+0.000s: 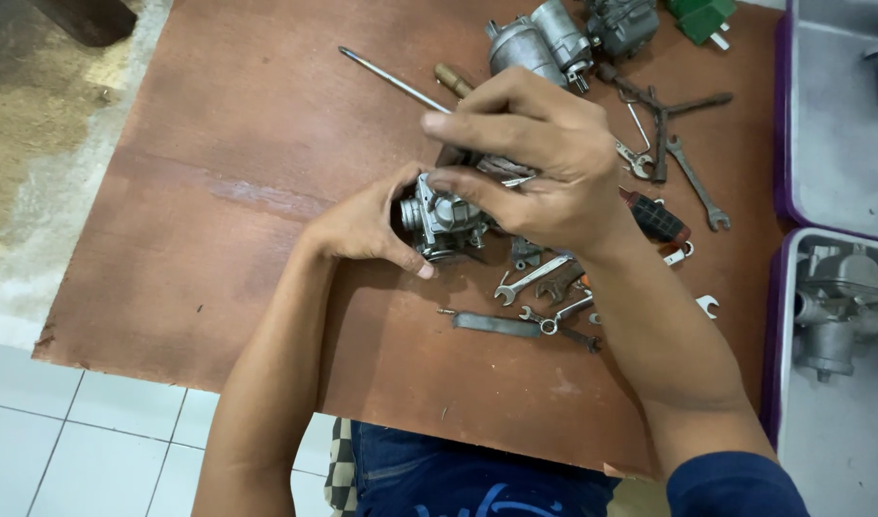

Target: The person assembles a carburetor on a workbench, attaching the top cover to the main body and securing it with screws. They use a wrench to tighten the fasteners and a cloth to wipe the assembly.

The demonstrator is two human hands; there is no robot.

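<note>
Left hand: our left hand (362,225) cups the metal carburetor (444,218) from the side.
Right hand: our right hand (530,158) grips its top.
Carburetor: on the brown board (238,191), beside wrenches (544,287).

Soft, even daylight fills the scene, bright enough to read every surface. The brown board (238,211) carries a pale sheen across its left half, and only faint, diffuse shadows sit under the hands and the scattered wrenches (544,287). Metal parts catch small highlights without harsh glare. Focus is fairly sharp in the middle; the corners soften slightly, and straight edges bow a little toward the frame's rim.
</note>
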